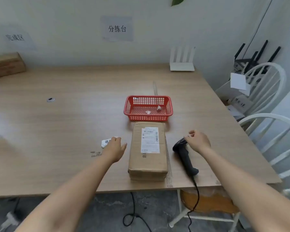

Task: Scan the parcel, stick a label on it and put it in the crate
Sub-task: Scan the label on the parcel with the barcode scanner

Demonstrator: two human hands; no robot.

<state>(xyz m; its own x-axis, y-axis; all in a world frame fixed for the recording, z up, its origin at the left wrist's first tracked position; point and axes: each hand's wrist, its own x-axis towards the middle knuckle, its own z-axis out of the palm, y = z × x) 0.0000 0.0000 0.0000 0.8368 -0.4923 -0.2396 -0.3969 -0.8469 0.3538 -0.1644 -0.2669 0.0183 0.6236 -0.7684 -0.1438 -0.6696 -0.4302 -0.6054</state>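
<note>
A pale wood-grain surface (65, 131) is filling most of the view, running back to a white wall where two paper signs (117, 28) with printed characters are hanging. A white router (182, 61) with upright antennas is standing at the far edge against the wall, and a brown carton (7, 64) is sitting at the far left corner. White spindle-back chairs (266, 91) are crowding the right side, one carrying a black router and loose papers. A round cable port (51, 99) is showing in the surface left of centre.

The parcel (148, 151), a taped cardboard box with a white shipping slip on top, is lying flat near the front edge, just this side of the red mesh crate (148, 108). The crate is holding two small scraps of paper. The left hand (115, 148) is resting with fingers loosely spread over a small white label (106, 142) just left of the parcel, partly covering it; whether it is gripping the label cannot be told. The right hand (197, 141) is curling its fingers on the head of a black barcode scanner (185, 156), which is lying on the surface right of the parcel, its cable (195, 198) trailing over the front edge toward the floor.
</note>
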